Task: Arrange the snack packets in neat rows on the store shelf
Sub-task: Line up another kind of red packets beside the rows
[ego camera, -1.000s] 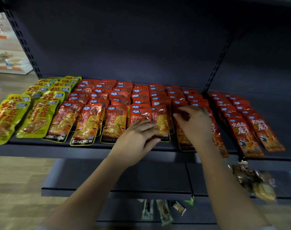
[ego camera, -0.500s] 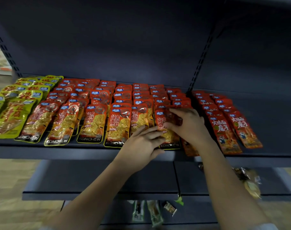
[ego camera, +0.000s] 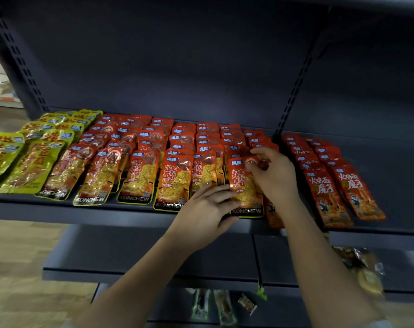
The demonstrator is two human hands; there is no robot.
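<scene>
Rows of flat snack packets cover the dark shelf (ego camera: 87,213): yellow-green packets (ego camera: 33,166) at the left, orange-red KONCHEW packets (ego camera: 139,176) in the middle, red packets (ego camera: 329,197) at the right. One orange-red packet (ego camera: 242,183) lies at the front of the middle rows. My right hand (ego camera: 272,176) pinches its top right corner with curled fingers. My left hand (ego camera: 206,210) lies flat with straight fingers on its lower left edge, by the shelf's front lip.
A slotted upright (ego camera: 293,91) divides the shelf's back wall. Lower shelves (ego camera: 135,271) jut out beneath my arms, with mixed packets (ego camera: 362,268) at the right and a few small ones (ego camera: 222,306) lower down. Wooden floor (ego camera: 14,268) at the left.
The view has swung so the shelf sits further right. My right hand has moved onto the front packet's top corner, and both hands now hold that packet at the front of its row.
</scene>
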